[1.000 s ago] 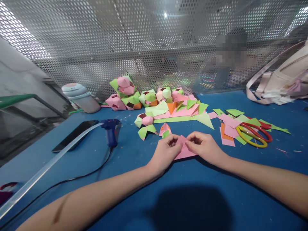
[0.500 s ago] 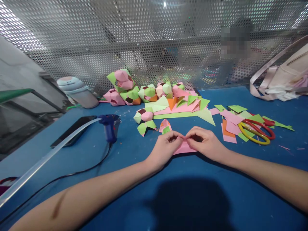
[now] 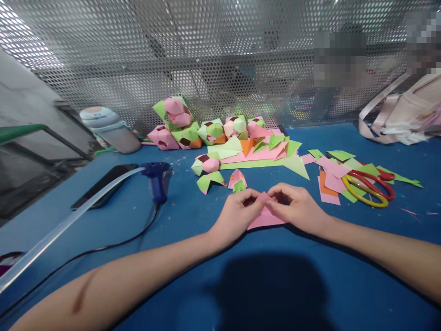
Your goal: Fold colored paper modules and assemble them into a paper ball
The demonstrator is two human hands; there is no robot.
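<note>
A pink sheet of paper (image 3: 267, 218) lies on the blue table (image 3: 193, 220) in the middle of the view. My left hand (image 3: 239, 213) pinches its upper left part with curled fingers. My right hand (image 3: 296, 206) pinches the paper's top from the right side, fingertips almost meeting those of the left. Just beyond my hands lie two small folded pieces in pink and green (image 3: 237, 180) (image 3: 210, 180).
A pile of folded pink, green and orange paper shapes (image 3: 206, 131) sits at the back against a perforated metal screen. Loose paper scraps and red-and-yellow scissors (image 3: 368, 186) lie to the right. A blue glue gun (image 3: 156, 179), its cord, a phone (image 3: 103, 185) and a bottle (image 3: 110, 128) are on the left.
Both hands stayed on the pink paper and shifted slightly; the fingertips came together at the paper's top fold. The view tilted a little upward.
</note>
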